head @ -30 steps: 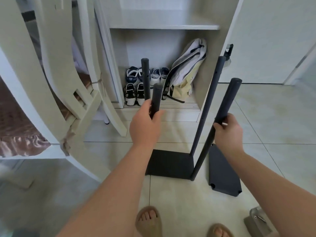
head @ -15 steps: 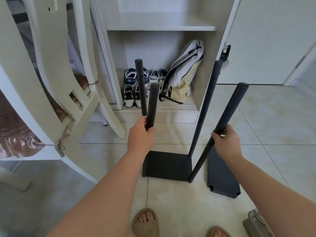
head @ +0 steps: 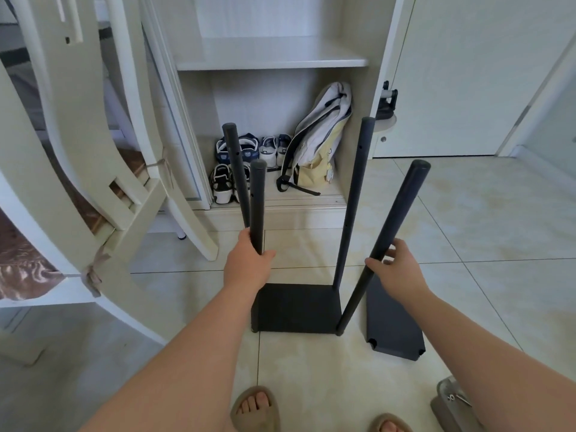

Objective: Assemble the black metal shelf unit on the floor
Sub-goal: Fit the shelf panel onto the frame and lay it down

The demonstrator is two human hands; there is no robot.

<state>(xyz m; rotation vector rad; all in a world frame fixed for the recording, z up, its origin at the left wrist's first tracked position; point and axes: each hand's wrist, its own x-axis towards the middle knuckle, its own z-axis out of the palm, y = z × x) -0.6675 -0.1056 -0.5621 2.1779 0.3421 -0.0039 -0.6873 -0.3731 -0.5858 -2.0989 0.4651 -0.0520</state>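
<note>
Left hand [head: 249, 269] is gripping the front left pole [head: 258, 201], right hand [head: 397, 271] is curling loosely round the front right pole [head: 396, 222]. Both are standing on the black shelf panel [head: 296, 307] sitting on the floor [head: 311, 369], spare panel [head: 392, 332] lying beside it, wardrobe [head: 271, 54] behind.
</note>
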